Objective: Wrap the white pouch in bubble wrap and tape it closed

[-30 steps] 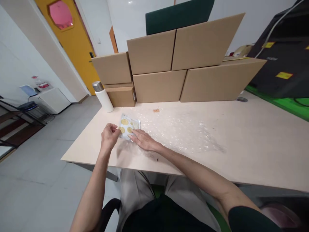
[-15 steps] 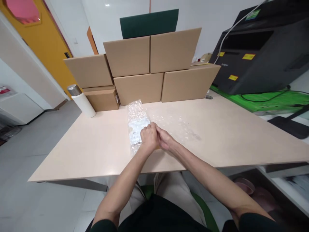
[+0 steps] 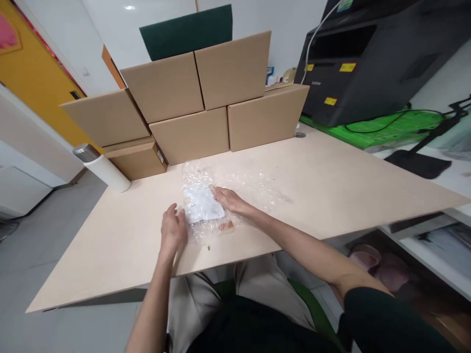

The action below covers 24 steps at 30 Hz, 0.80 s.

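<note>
A flat whitish packet point(image 3: 202, 203) lies on a spread sheet of bubble wrap point(image 3: 253, 189) on the table. Along the packet's right edge rests my right hand point(image 3: 228, 198), its fingers stretched out and touching it. My left hand point(image 3: 174, 228) stands at the left edge of the wrap with its fingers apart, holding nothing. Whether its fingertips touch the wrap I cannot tell. Near the front of the wrap shows a small orange-brown patch point(image 3: 226, 225), too unclear to name. A tiny dark speck point(image 3: 209, 248) sits just in front of it.
Stacked cardboard boxes point(image 3: 189, 135) line the back of the table point(image 3: 331, 196), with a dark green box point(image 3: 187, 32) on top. A white bottle with a metal cap point(image 3: 108, 171) stands at the left edge. To the right is a large black printer point(image 3: 342, 73) on a green surface.
My hands were closed together at the packet's right side; now they are apart and open. The left hand has moved to the wrap's left side. The camera view has turned slightly.
</note>
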Tool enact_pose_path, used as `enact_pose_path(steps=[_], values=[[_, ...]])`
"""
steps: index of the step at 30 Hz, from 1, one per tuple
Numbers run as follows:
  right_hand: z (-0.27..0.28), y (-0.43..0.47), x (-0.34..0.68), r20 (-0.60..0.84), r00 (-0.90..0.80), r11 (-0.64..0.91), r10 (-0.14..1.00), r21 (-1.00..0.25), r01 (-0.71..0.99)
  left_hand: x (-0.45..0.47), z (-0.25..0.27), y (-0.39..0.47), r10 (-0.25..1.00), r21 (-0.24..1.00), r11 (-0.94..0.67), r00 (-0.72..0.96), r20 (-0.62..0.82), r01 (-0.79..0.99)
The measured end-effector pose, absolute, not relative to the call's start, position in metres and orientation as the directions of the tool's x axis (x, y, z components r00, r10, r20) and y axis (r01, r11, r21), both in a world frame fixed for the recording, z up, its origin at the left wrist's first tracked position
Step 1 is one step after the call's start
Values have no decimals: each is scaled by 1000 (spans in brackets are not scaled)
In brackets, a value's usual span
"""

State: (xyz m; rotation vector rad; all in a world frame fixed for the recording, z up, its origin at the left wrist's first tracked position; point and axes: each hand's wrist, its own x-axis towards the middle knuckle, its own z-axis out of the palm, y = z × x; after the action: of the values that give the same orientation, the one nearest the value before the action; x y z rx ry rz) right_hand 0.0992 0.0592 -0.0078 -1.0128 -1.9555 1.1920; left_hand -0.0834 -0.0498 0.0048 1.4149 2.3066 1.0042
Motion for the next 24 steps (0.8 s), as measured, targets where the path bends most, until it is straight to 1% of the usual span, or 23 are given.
enact_pose_path(steps=[1, 2, 3, 4, 5, 8, 10, 13, 14, 16, 18, 19, 20, 21, 22, 23, 24], values=[[-5, 59, 99, 111, -511, 298, 853, -906, 301, -92, 3, -52, 861, 780, 321, -509, -4, 538], [-3, 59, 100, 91, -505, 277, 858, -911, 306, -96, 2, -52, 856, 857, 325, -510, -87, 400], [-2, 61, 101, 57, -495, 231, 867, -926, 298, -96, 3, -52, 860, 905, 308, -492, -133, 294], [-1, 62, 102, 10, -480, 162, 877, -947, 276, -91, 6, -51, 865, 938, 264, -486, -127, 226], [0, 65, 104, -50, -463, 72, 885, -967, 243, -83, 10, -49, 866, 959, 204, -493, -82, 197], [-1, 73, 116, -224, -444, -207, 867, -974, 88, -46, 24, -38, 874, 974, 21, -477, 91, 226], [-1, 78, 127, -263, -476, -322, 839, -946, -44, -19, 29, -25, 906, 962, -84, -382, 182, 259], [0, 84, 145, -249, -536, -420, 807, -879, -225, 17, 24, 1, 946, 918, -193, -183, 268, 347], [0, 87, 151, -254, -525, -437, 813, -860, -262, 27, 20, 8, 949, 885, -210, -132, 286, 415], [-1, 93, 165, -281, -433, -425, 856, -860, -283, 44, 11, 21, 953, 778, -208, -58, 299, 593], [-4, 100, 181, -278, -262, -335, 924, -920, -206, 58, 6, 27, 964, 635, -171, -7, 267, 754], [-5, 105, 190, -243, -172, -265, 955, -957, -115, 64, 4, 29, 973, 568, -148, 15, 231, 809], [-6, 109, 199, -182, -94, -182, 979, -983, 7, 70, 3, 29, 981, 509, -132, 39, 189, 850], [-7, 114, 208, -102, -32, -96, 994, -984, 150, 74, 2, 29, 986, 456, -128, 64, 152, 881], [-7, 118, 215, -21, 11, -24, 1000, -955, 296, 78, 1, 29, 989, 411, -128, 83, 125, 903], [-6, 123, 221, 36, 35, 18, 999, -904, 428, 81, 1, 29, 989, 373, -129, 94, 110, 919], [-5, 127, 225, 57, 44, 25, 997, -846, 532, 83, 0, 29, 990, 347, -129, 98, 105, 929]])
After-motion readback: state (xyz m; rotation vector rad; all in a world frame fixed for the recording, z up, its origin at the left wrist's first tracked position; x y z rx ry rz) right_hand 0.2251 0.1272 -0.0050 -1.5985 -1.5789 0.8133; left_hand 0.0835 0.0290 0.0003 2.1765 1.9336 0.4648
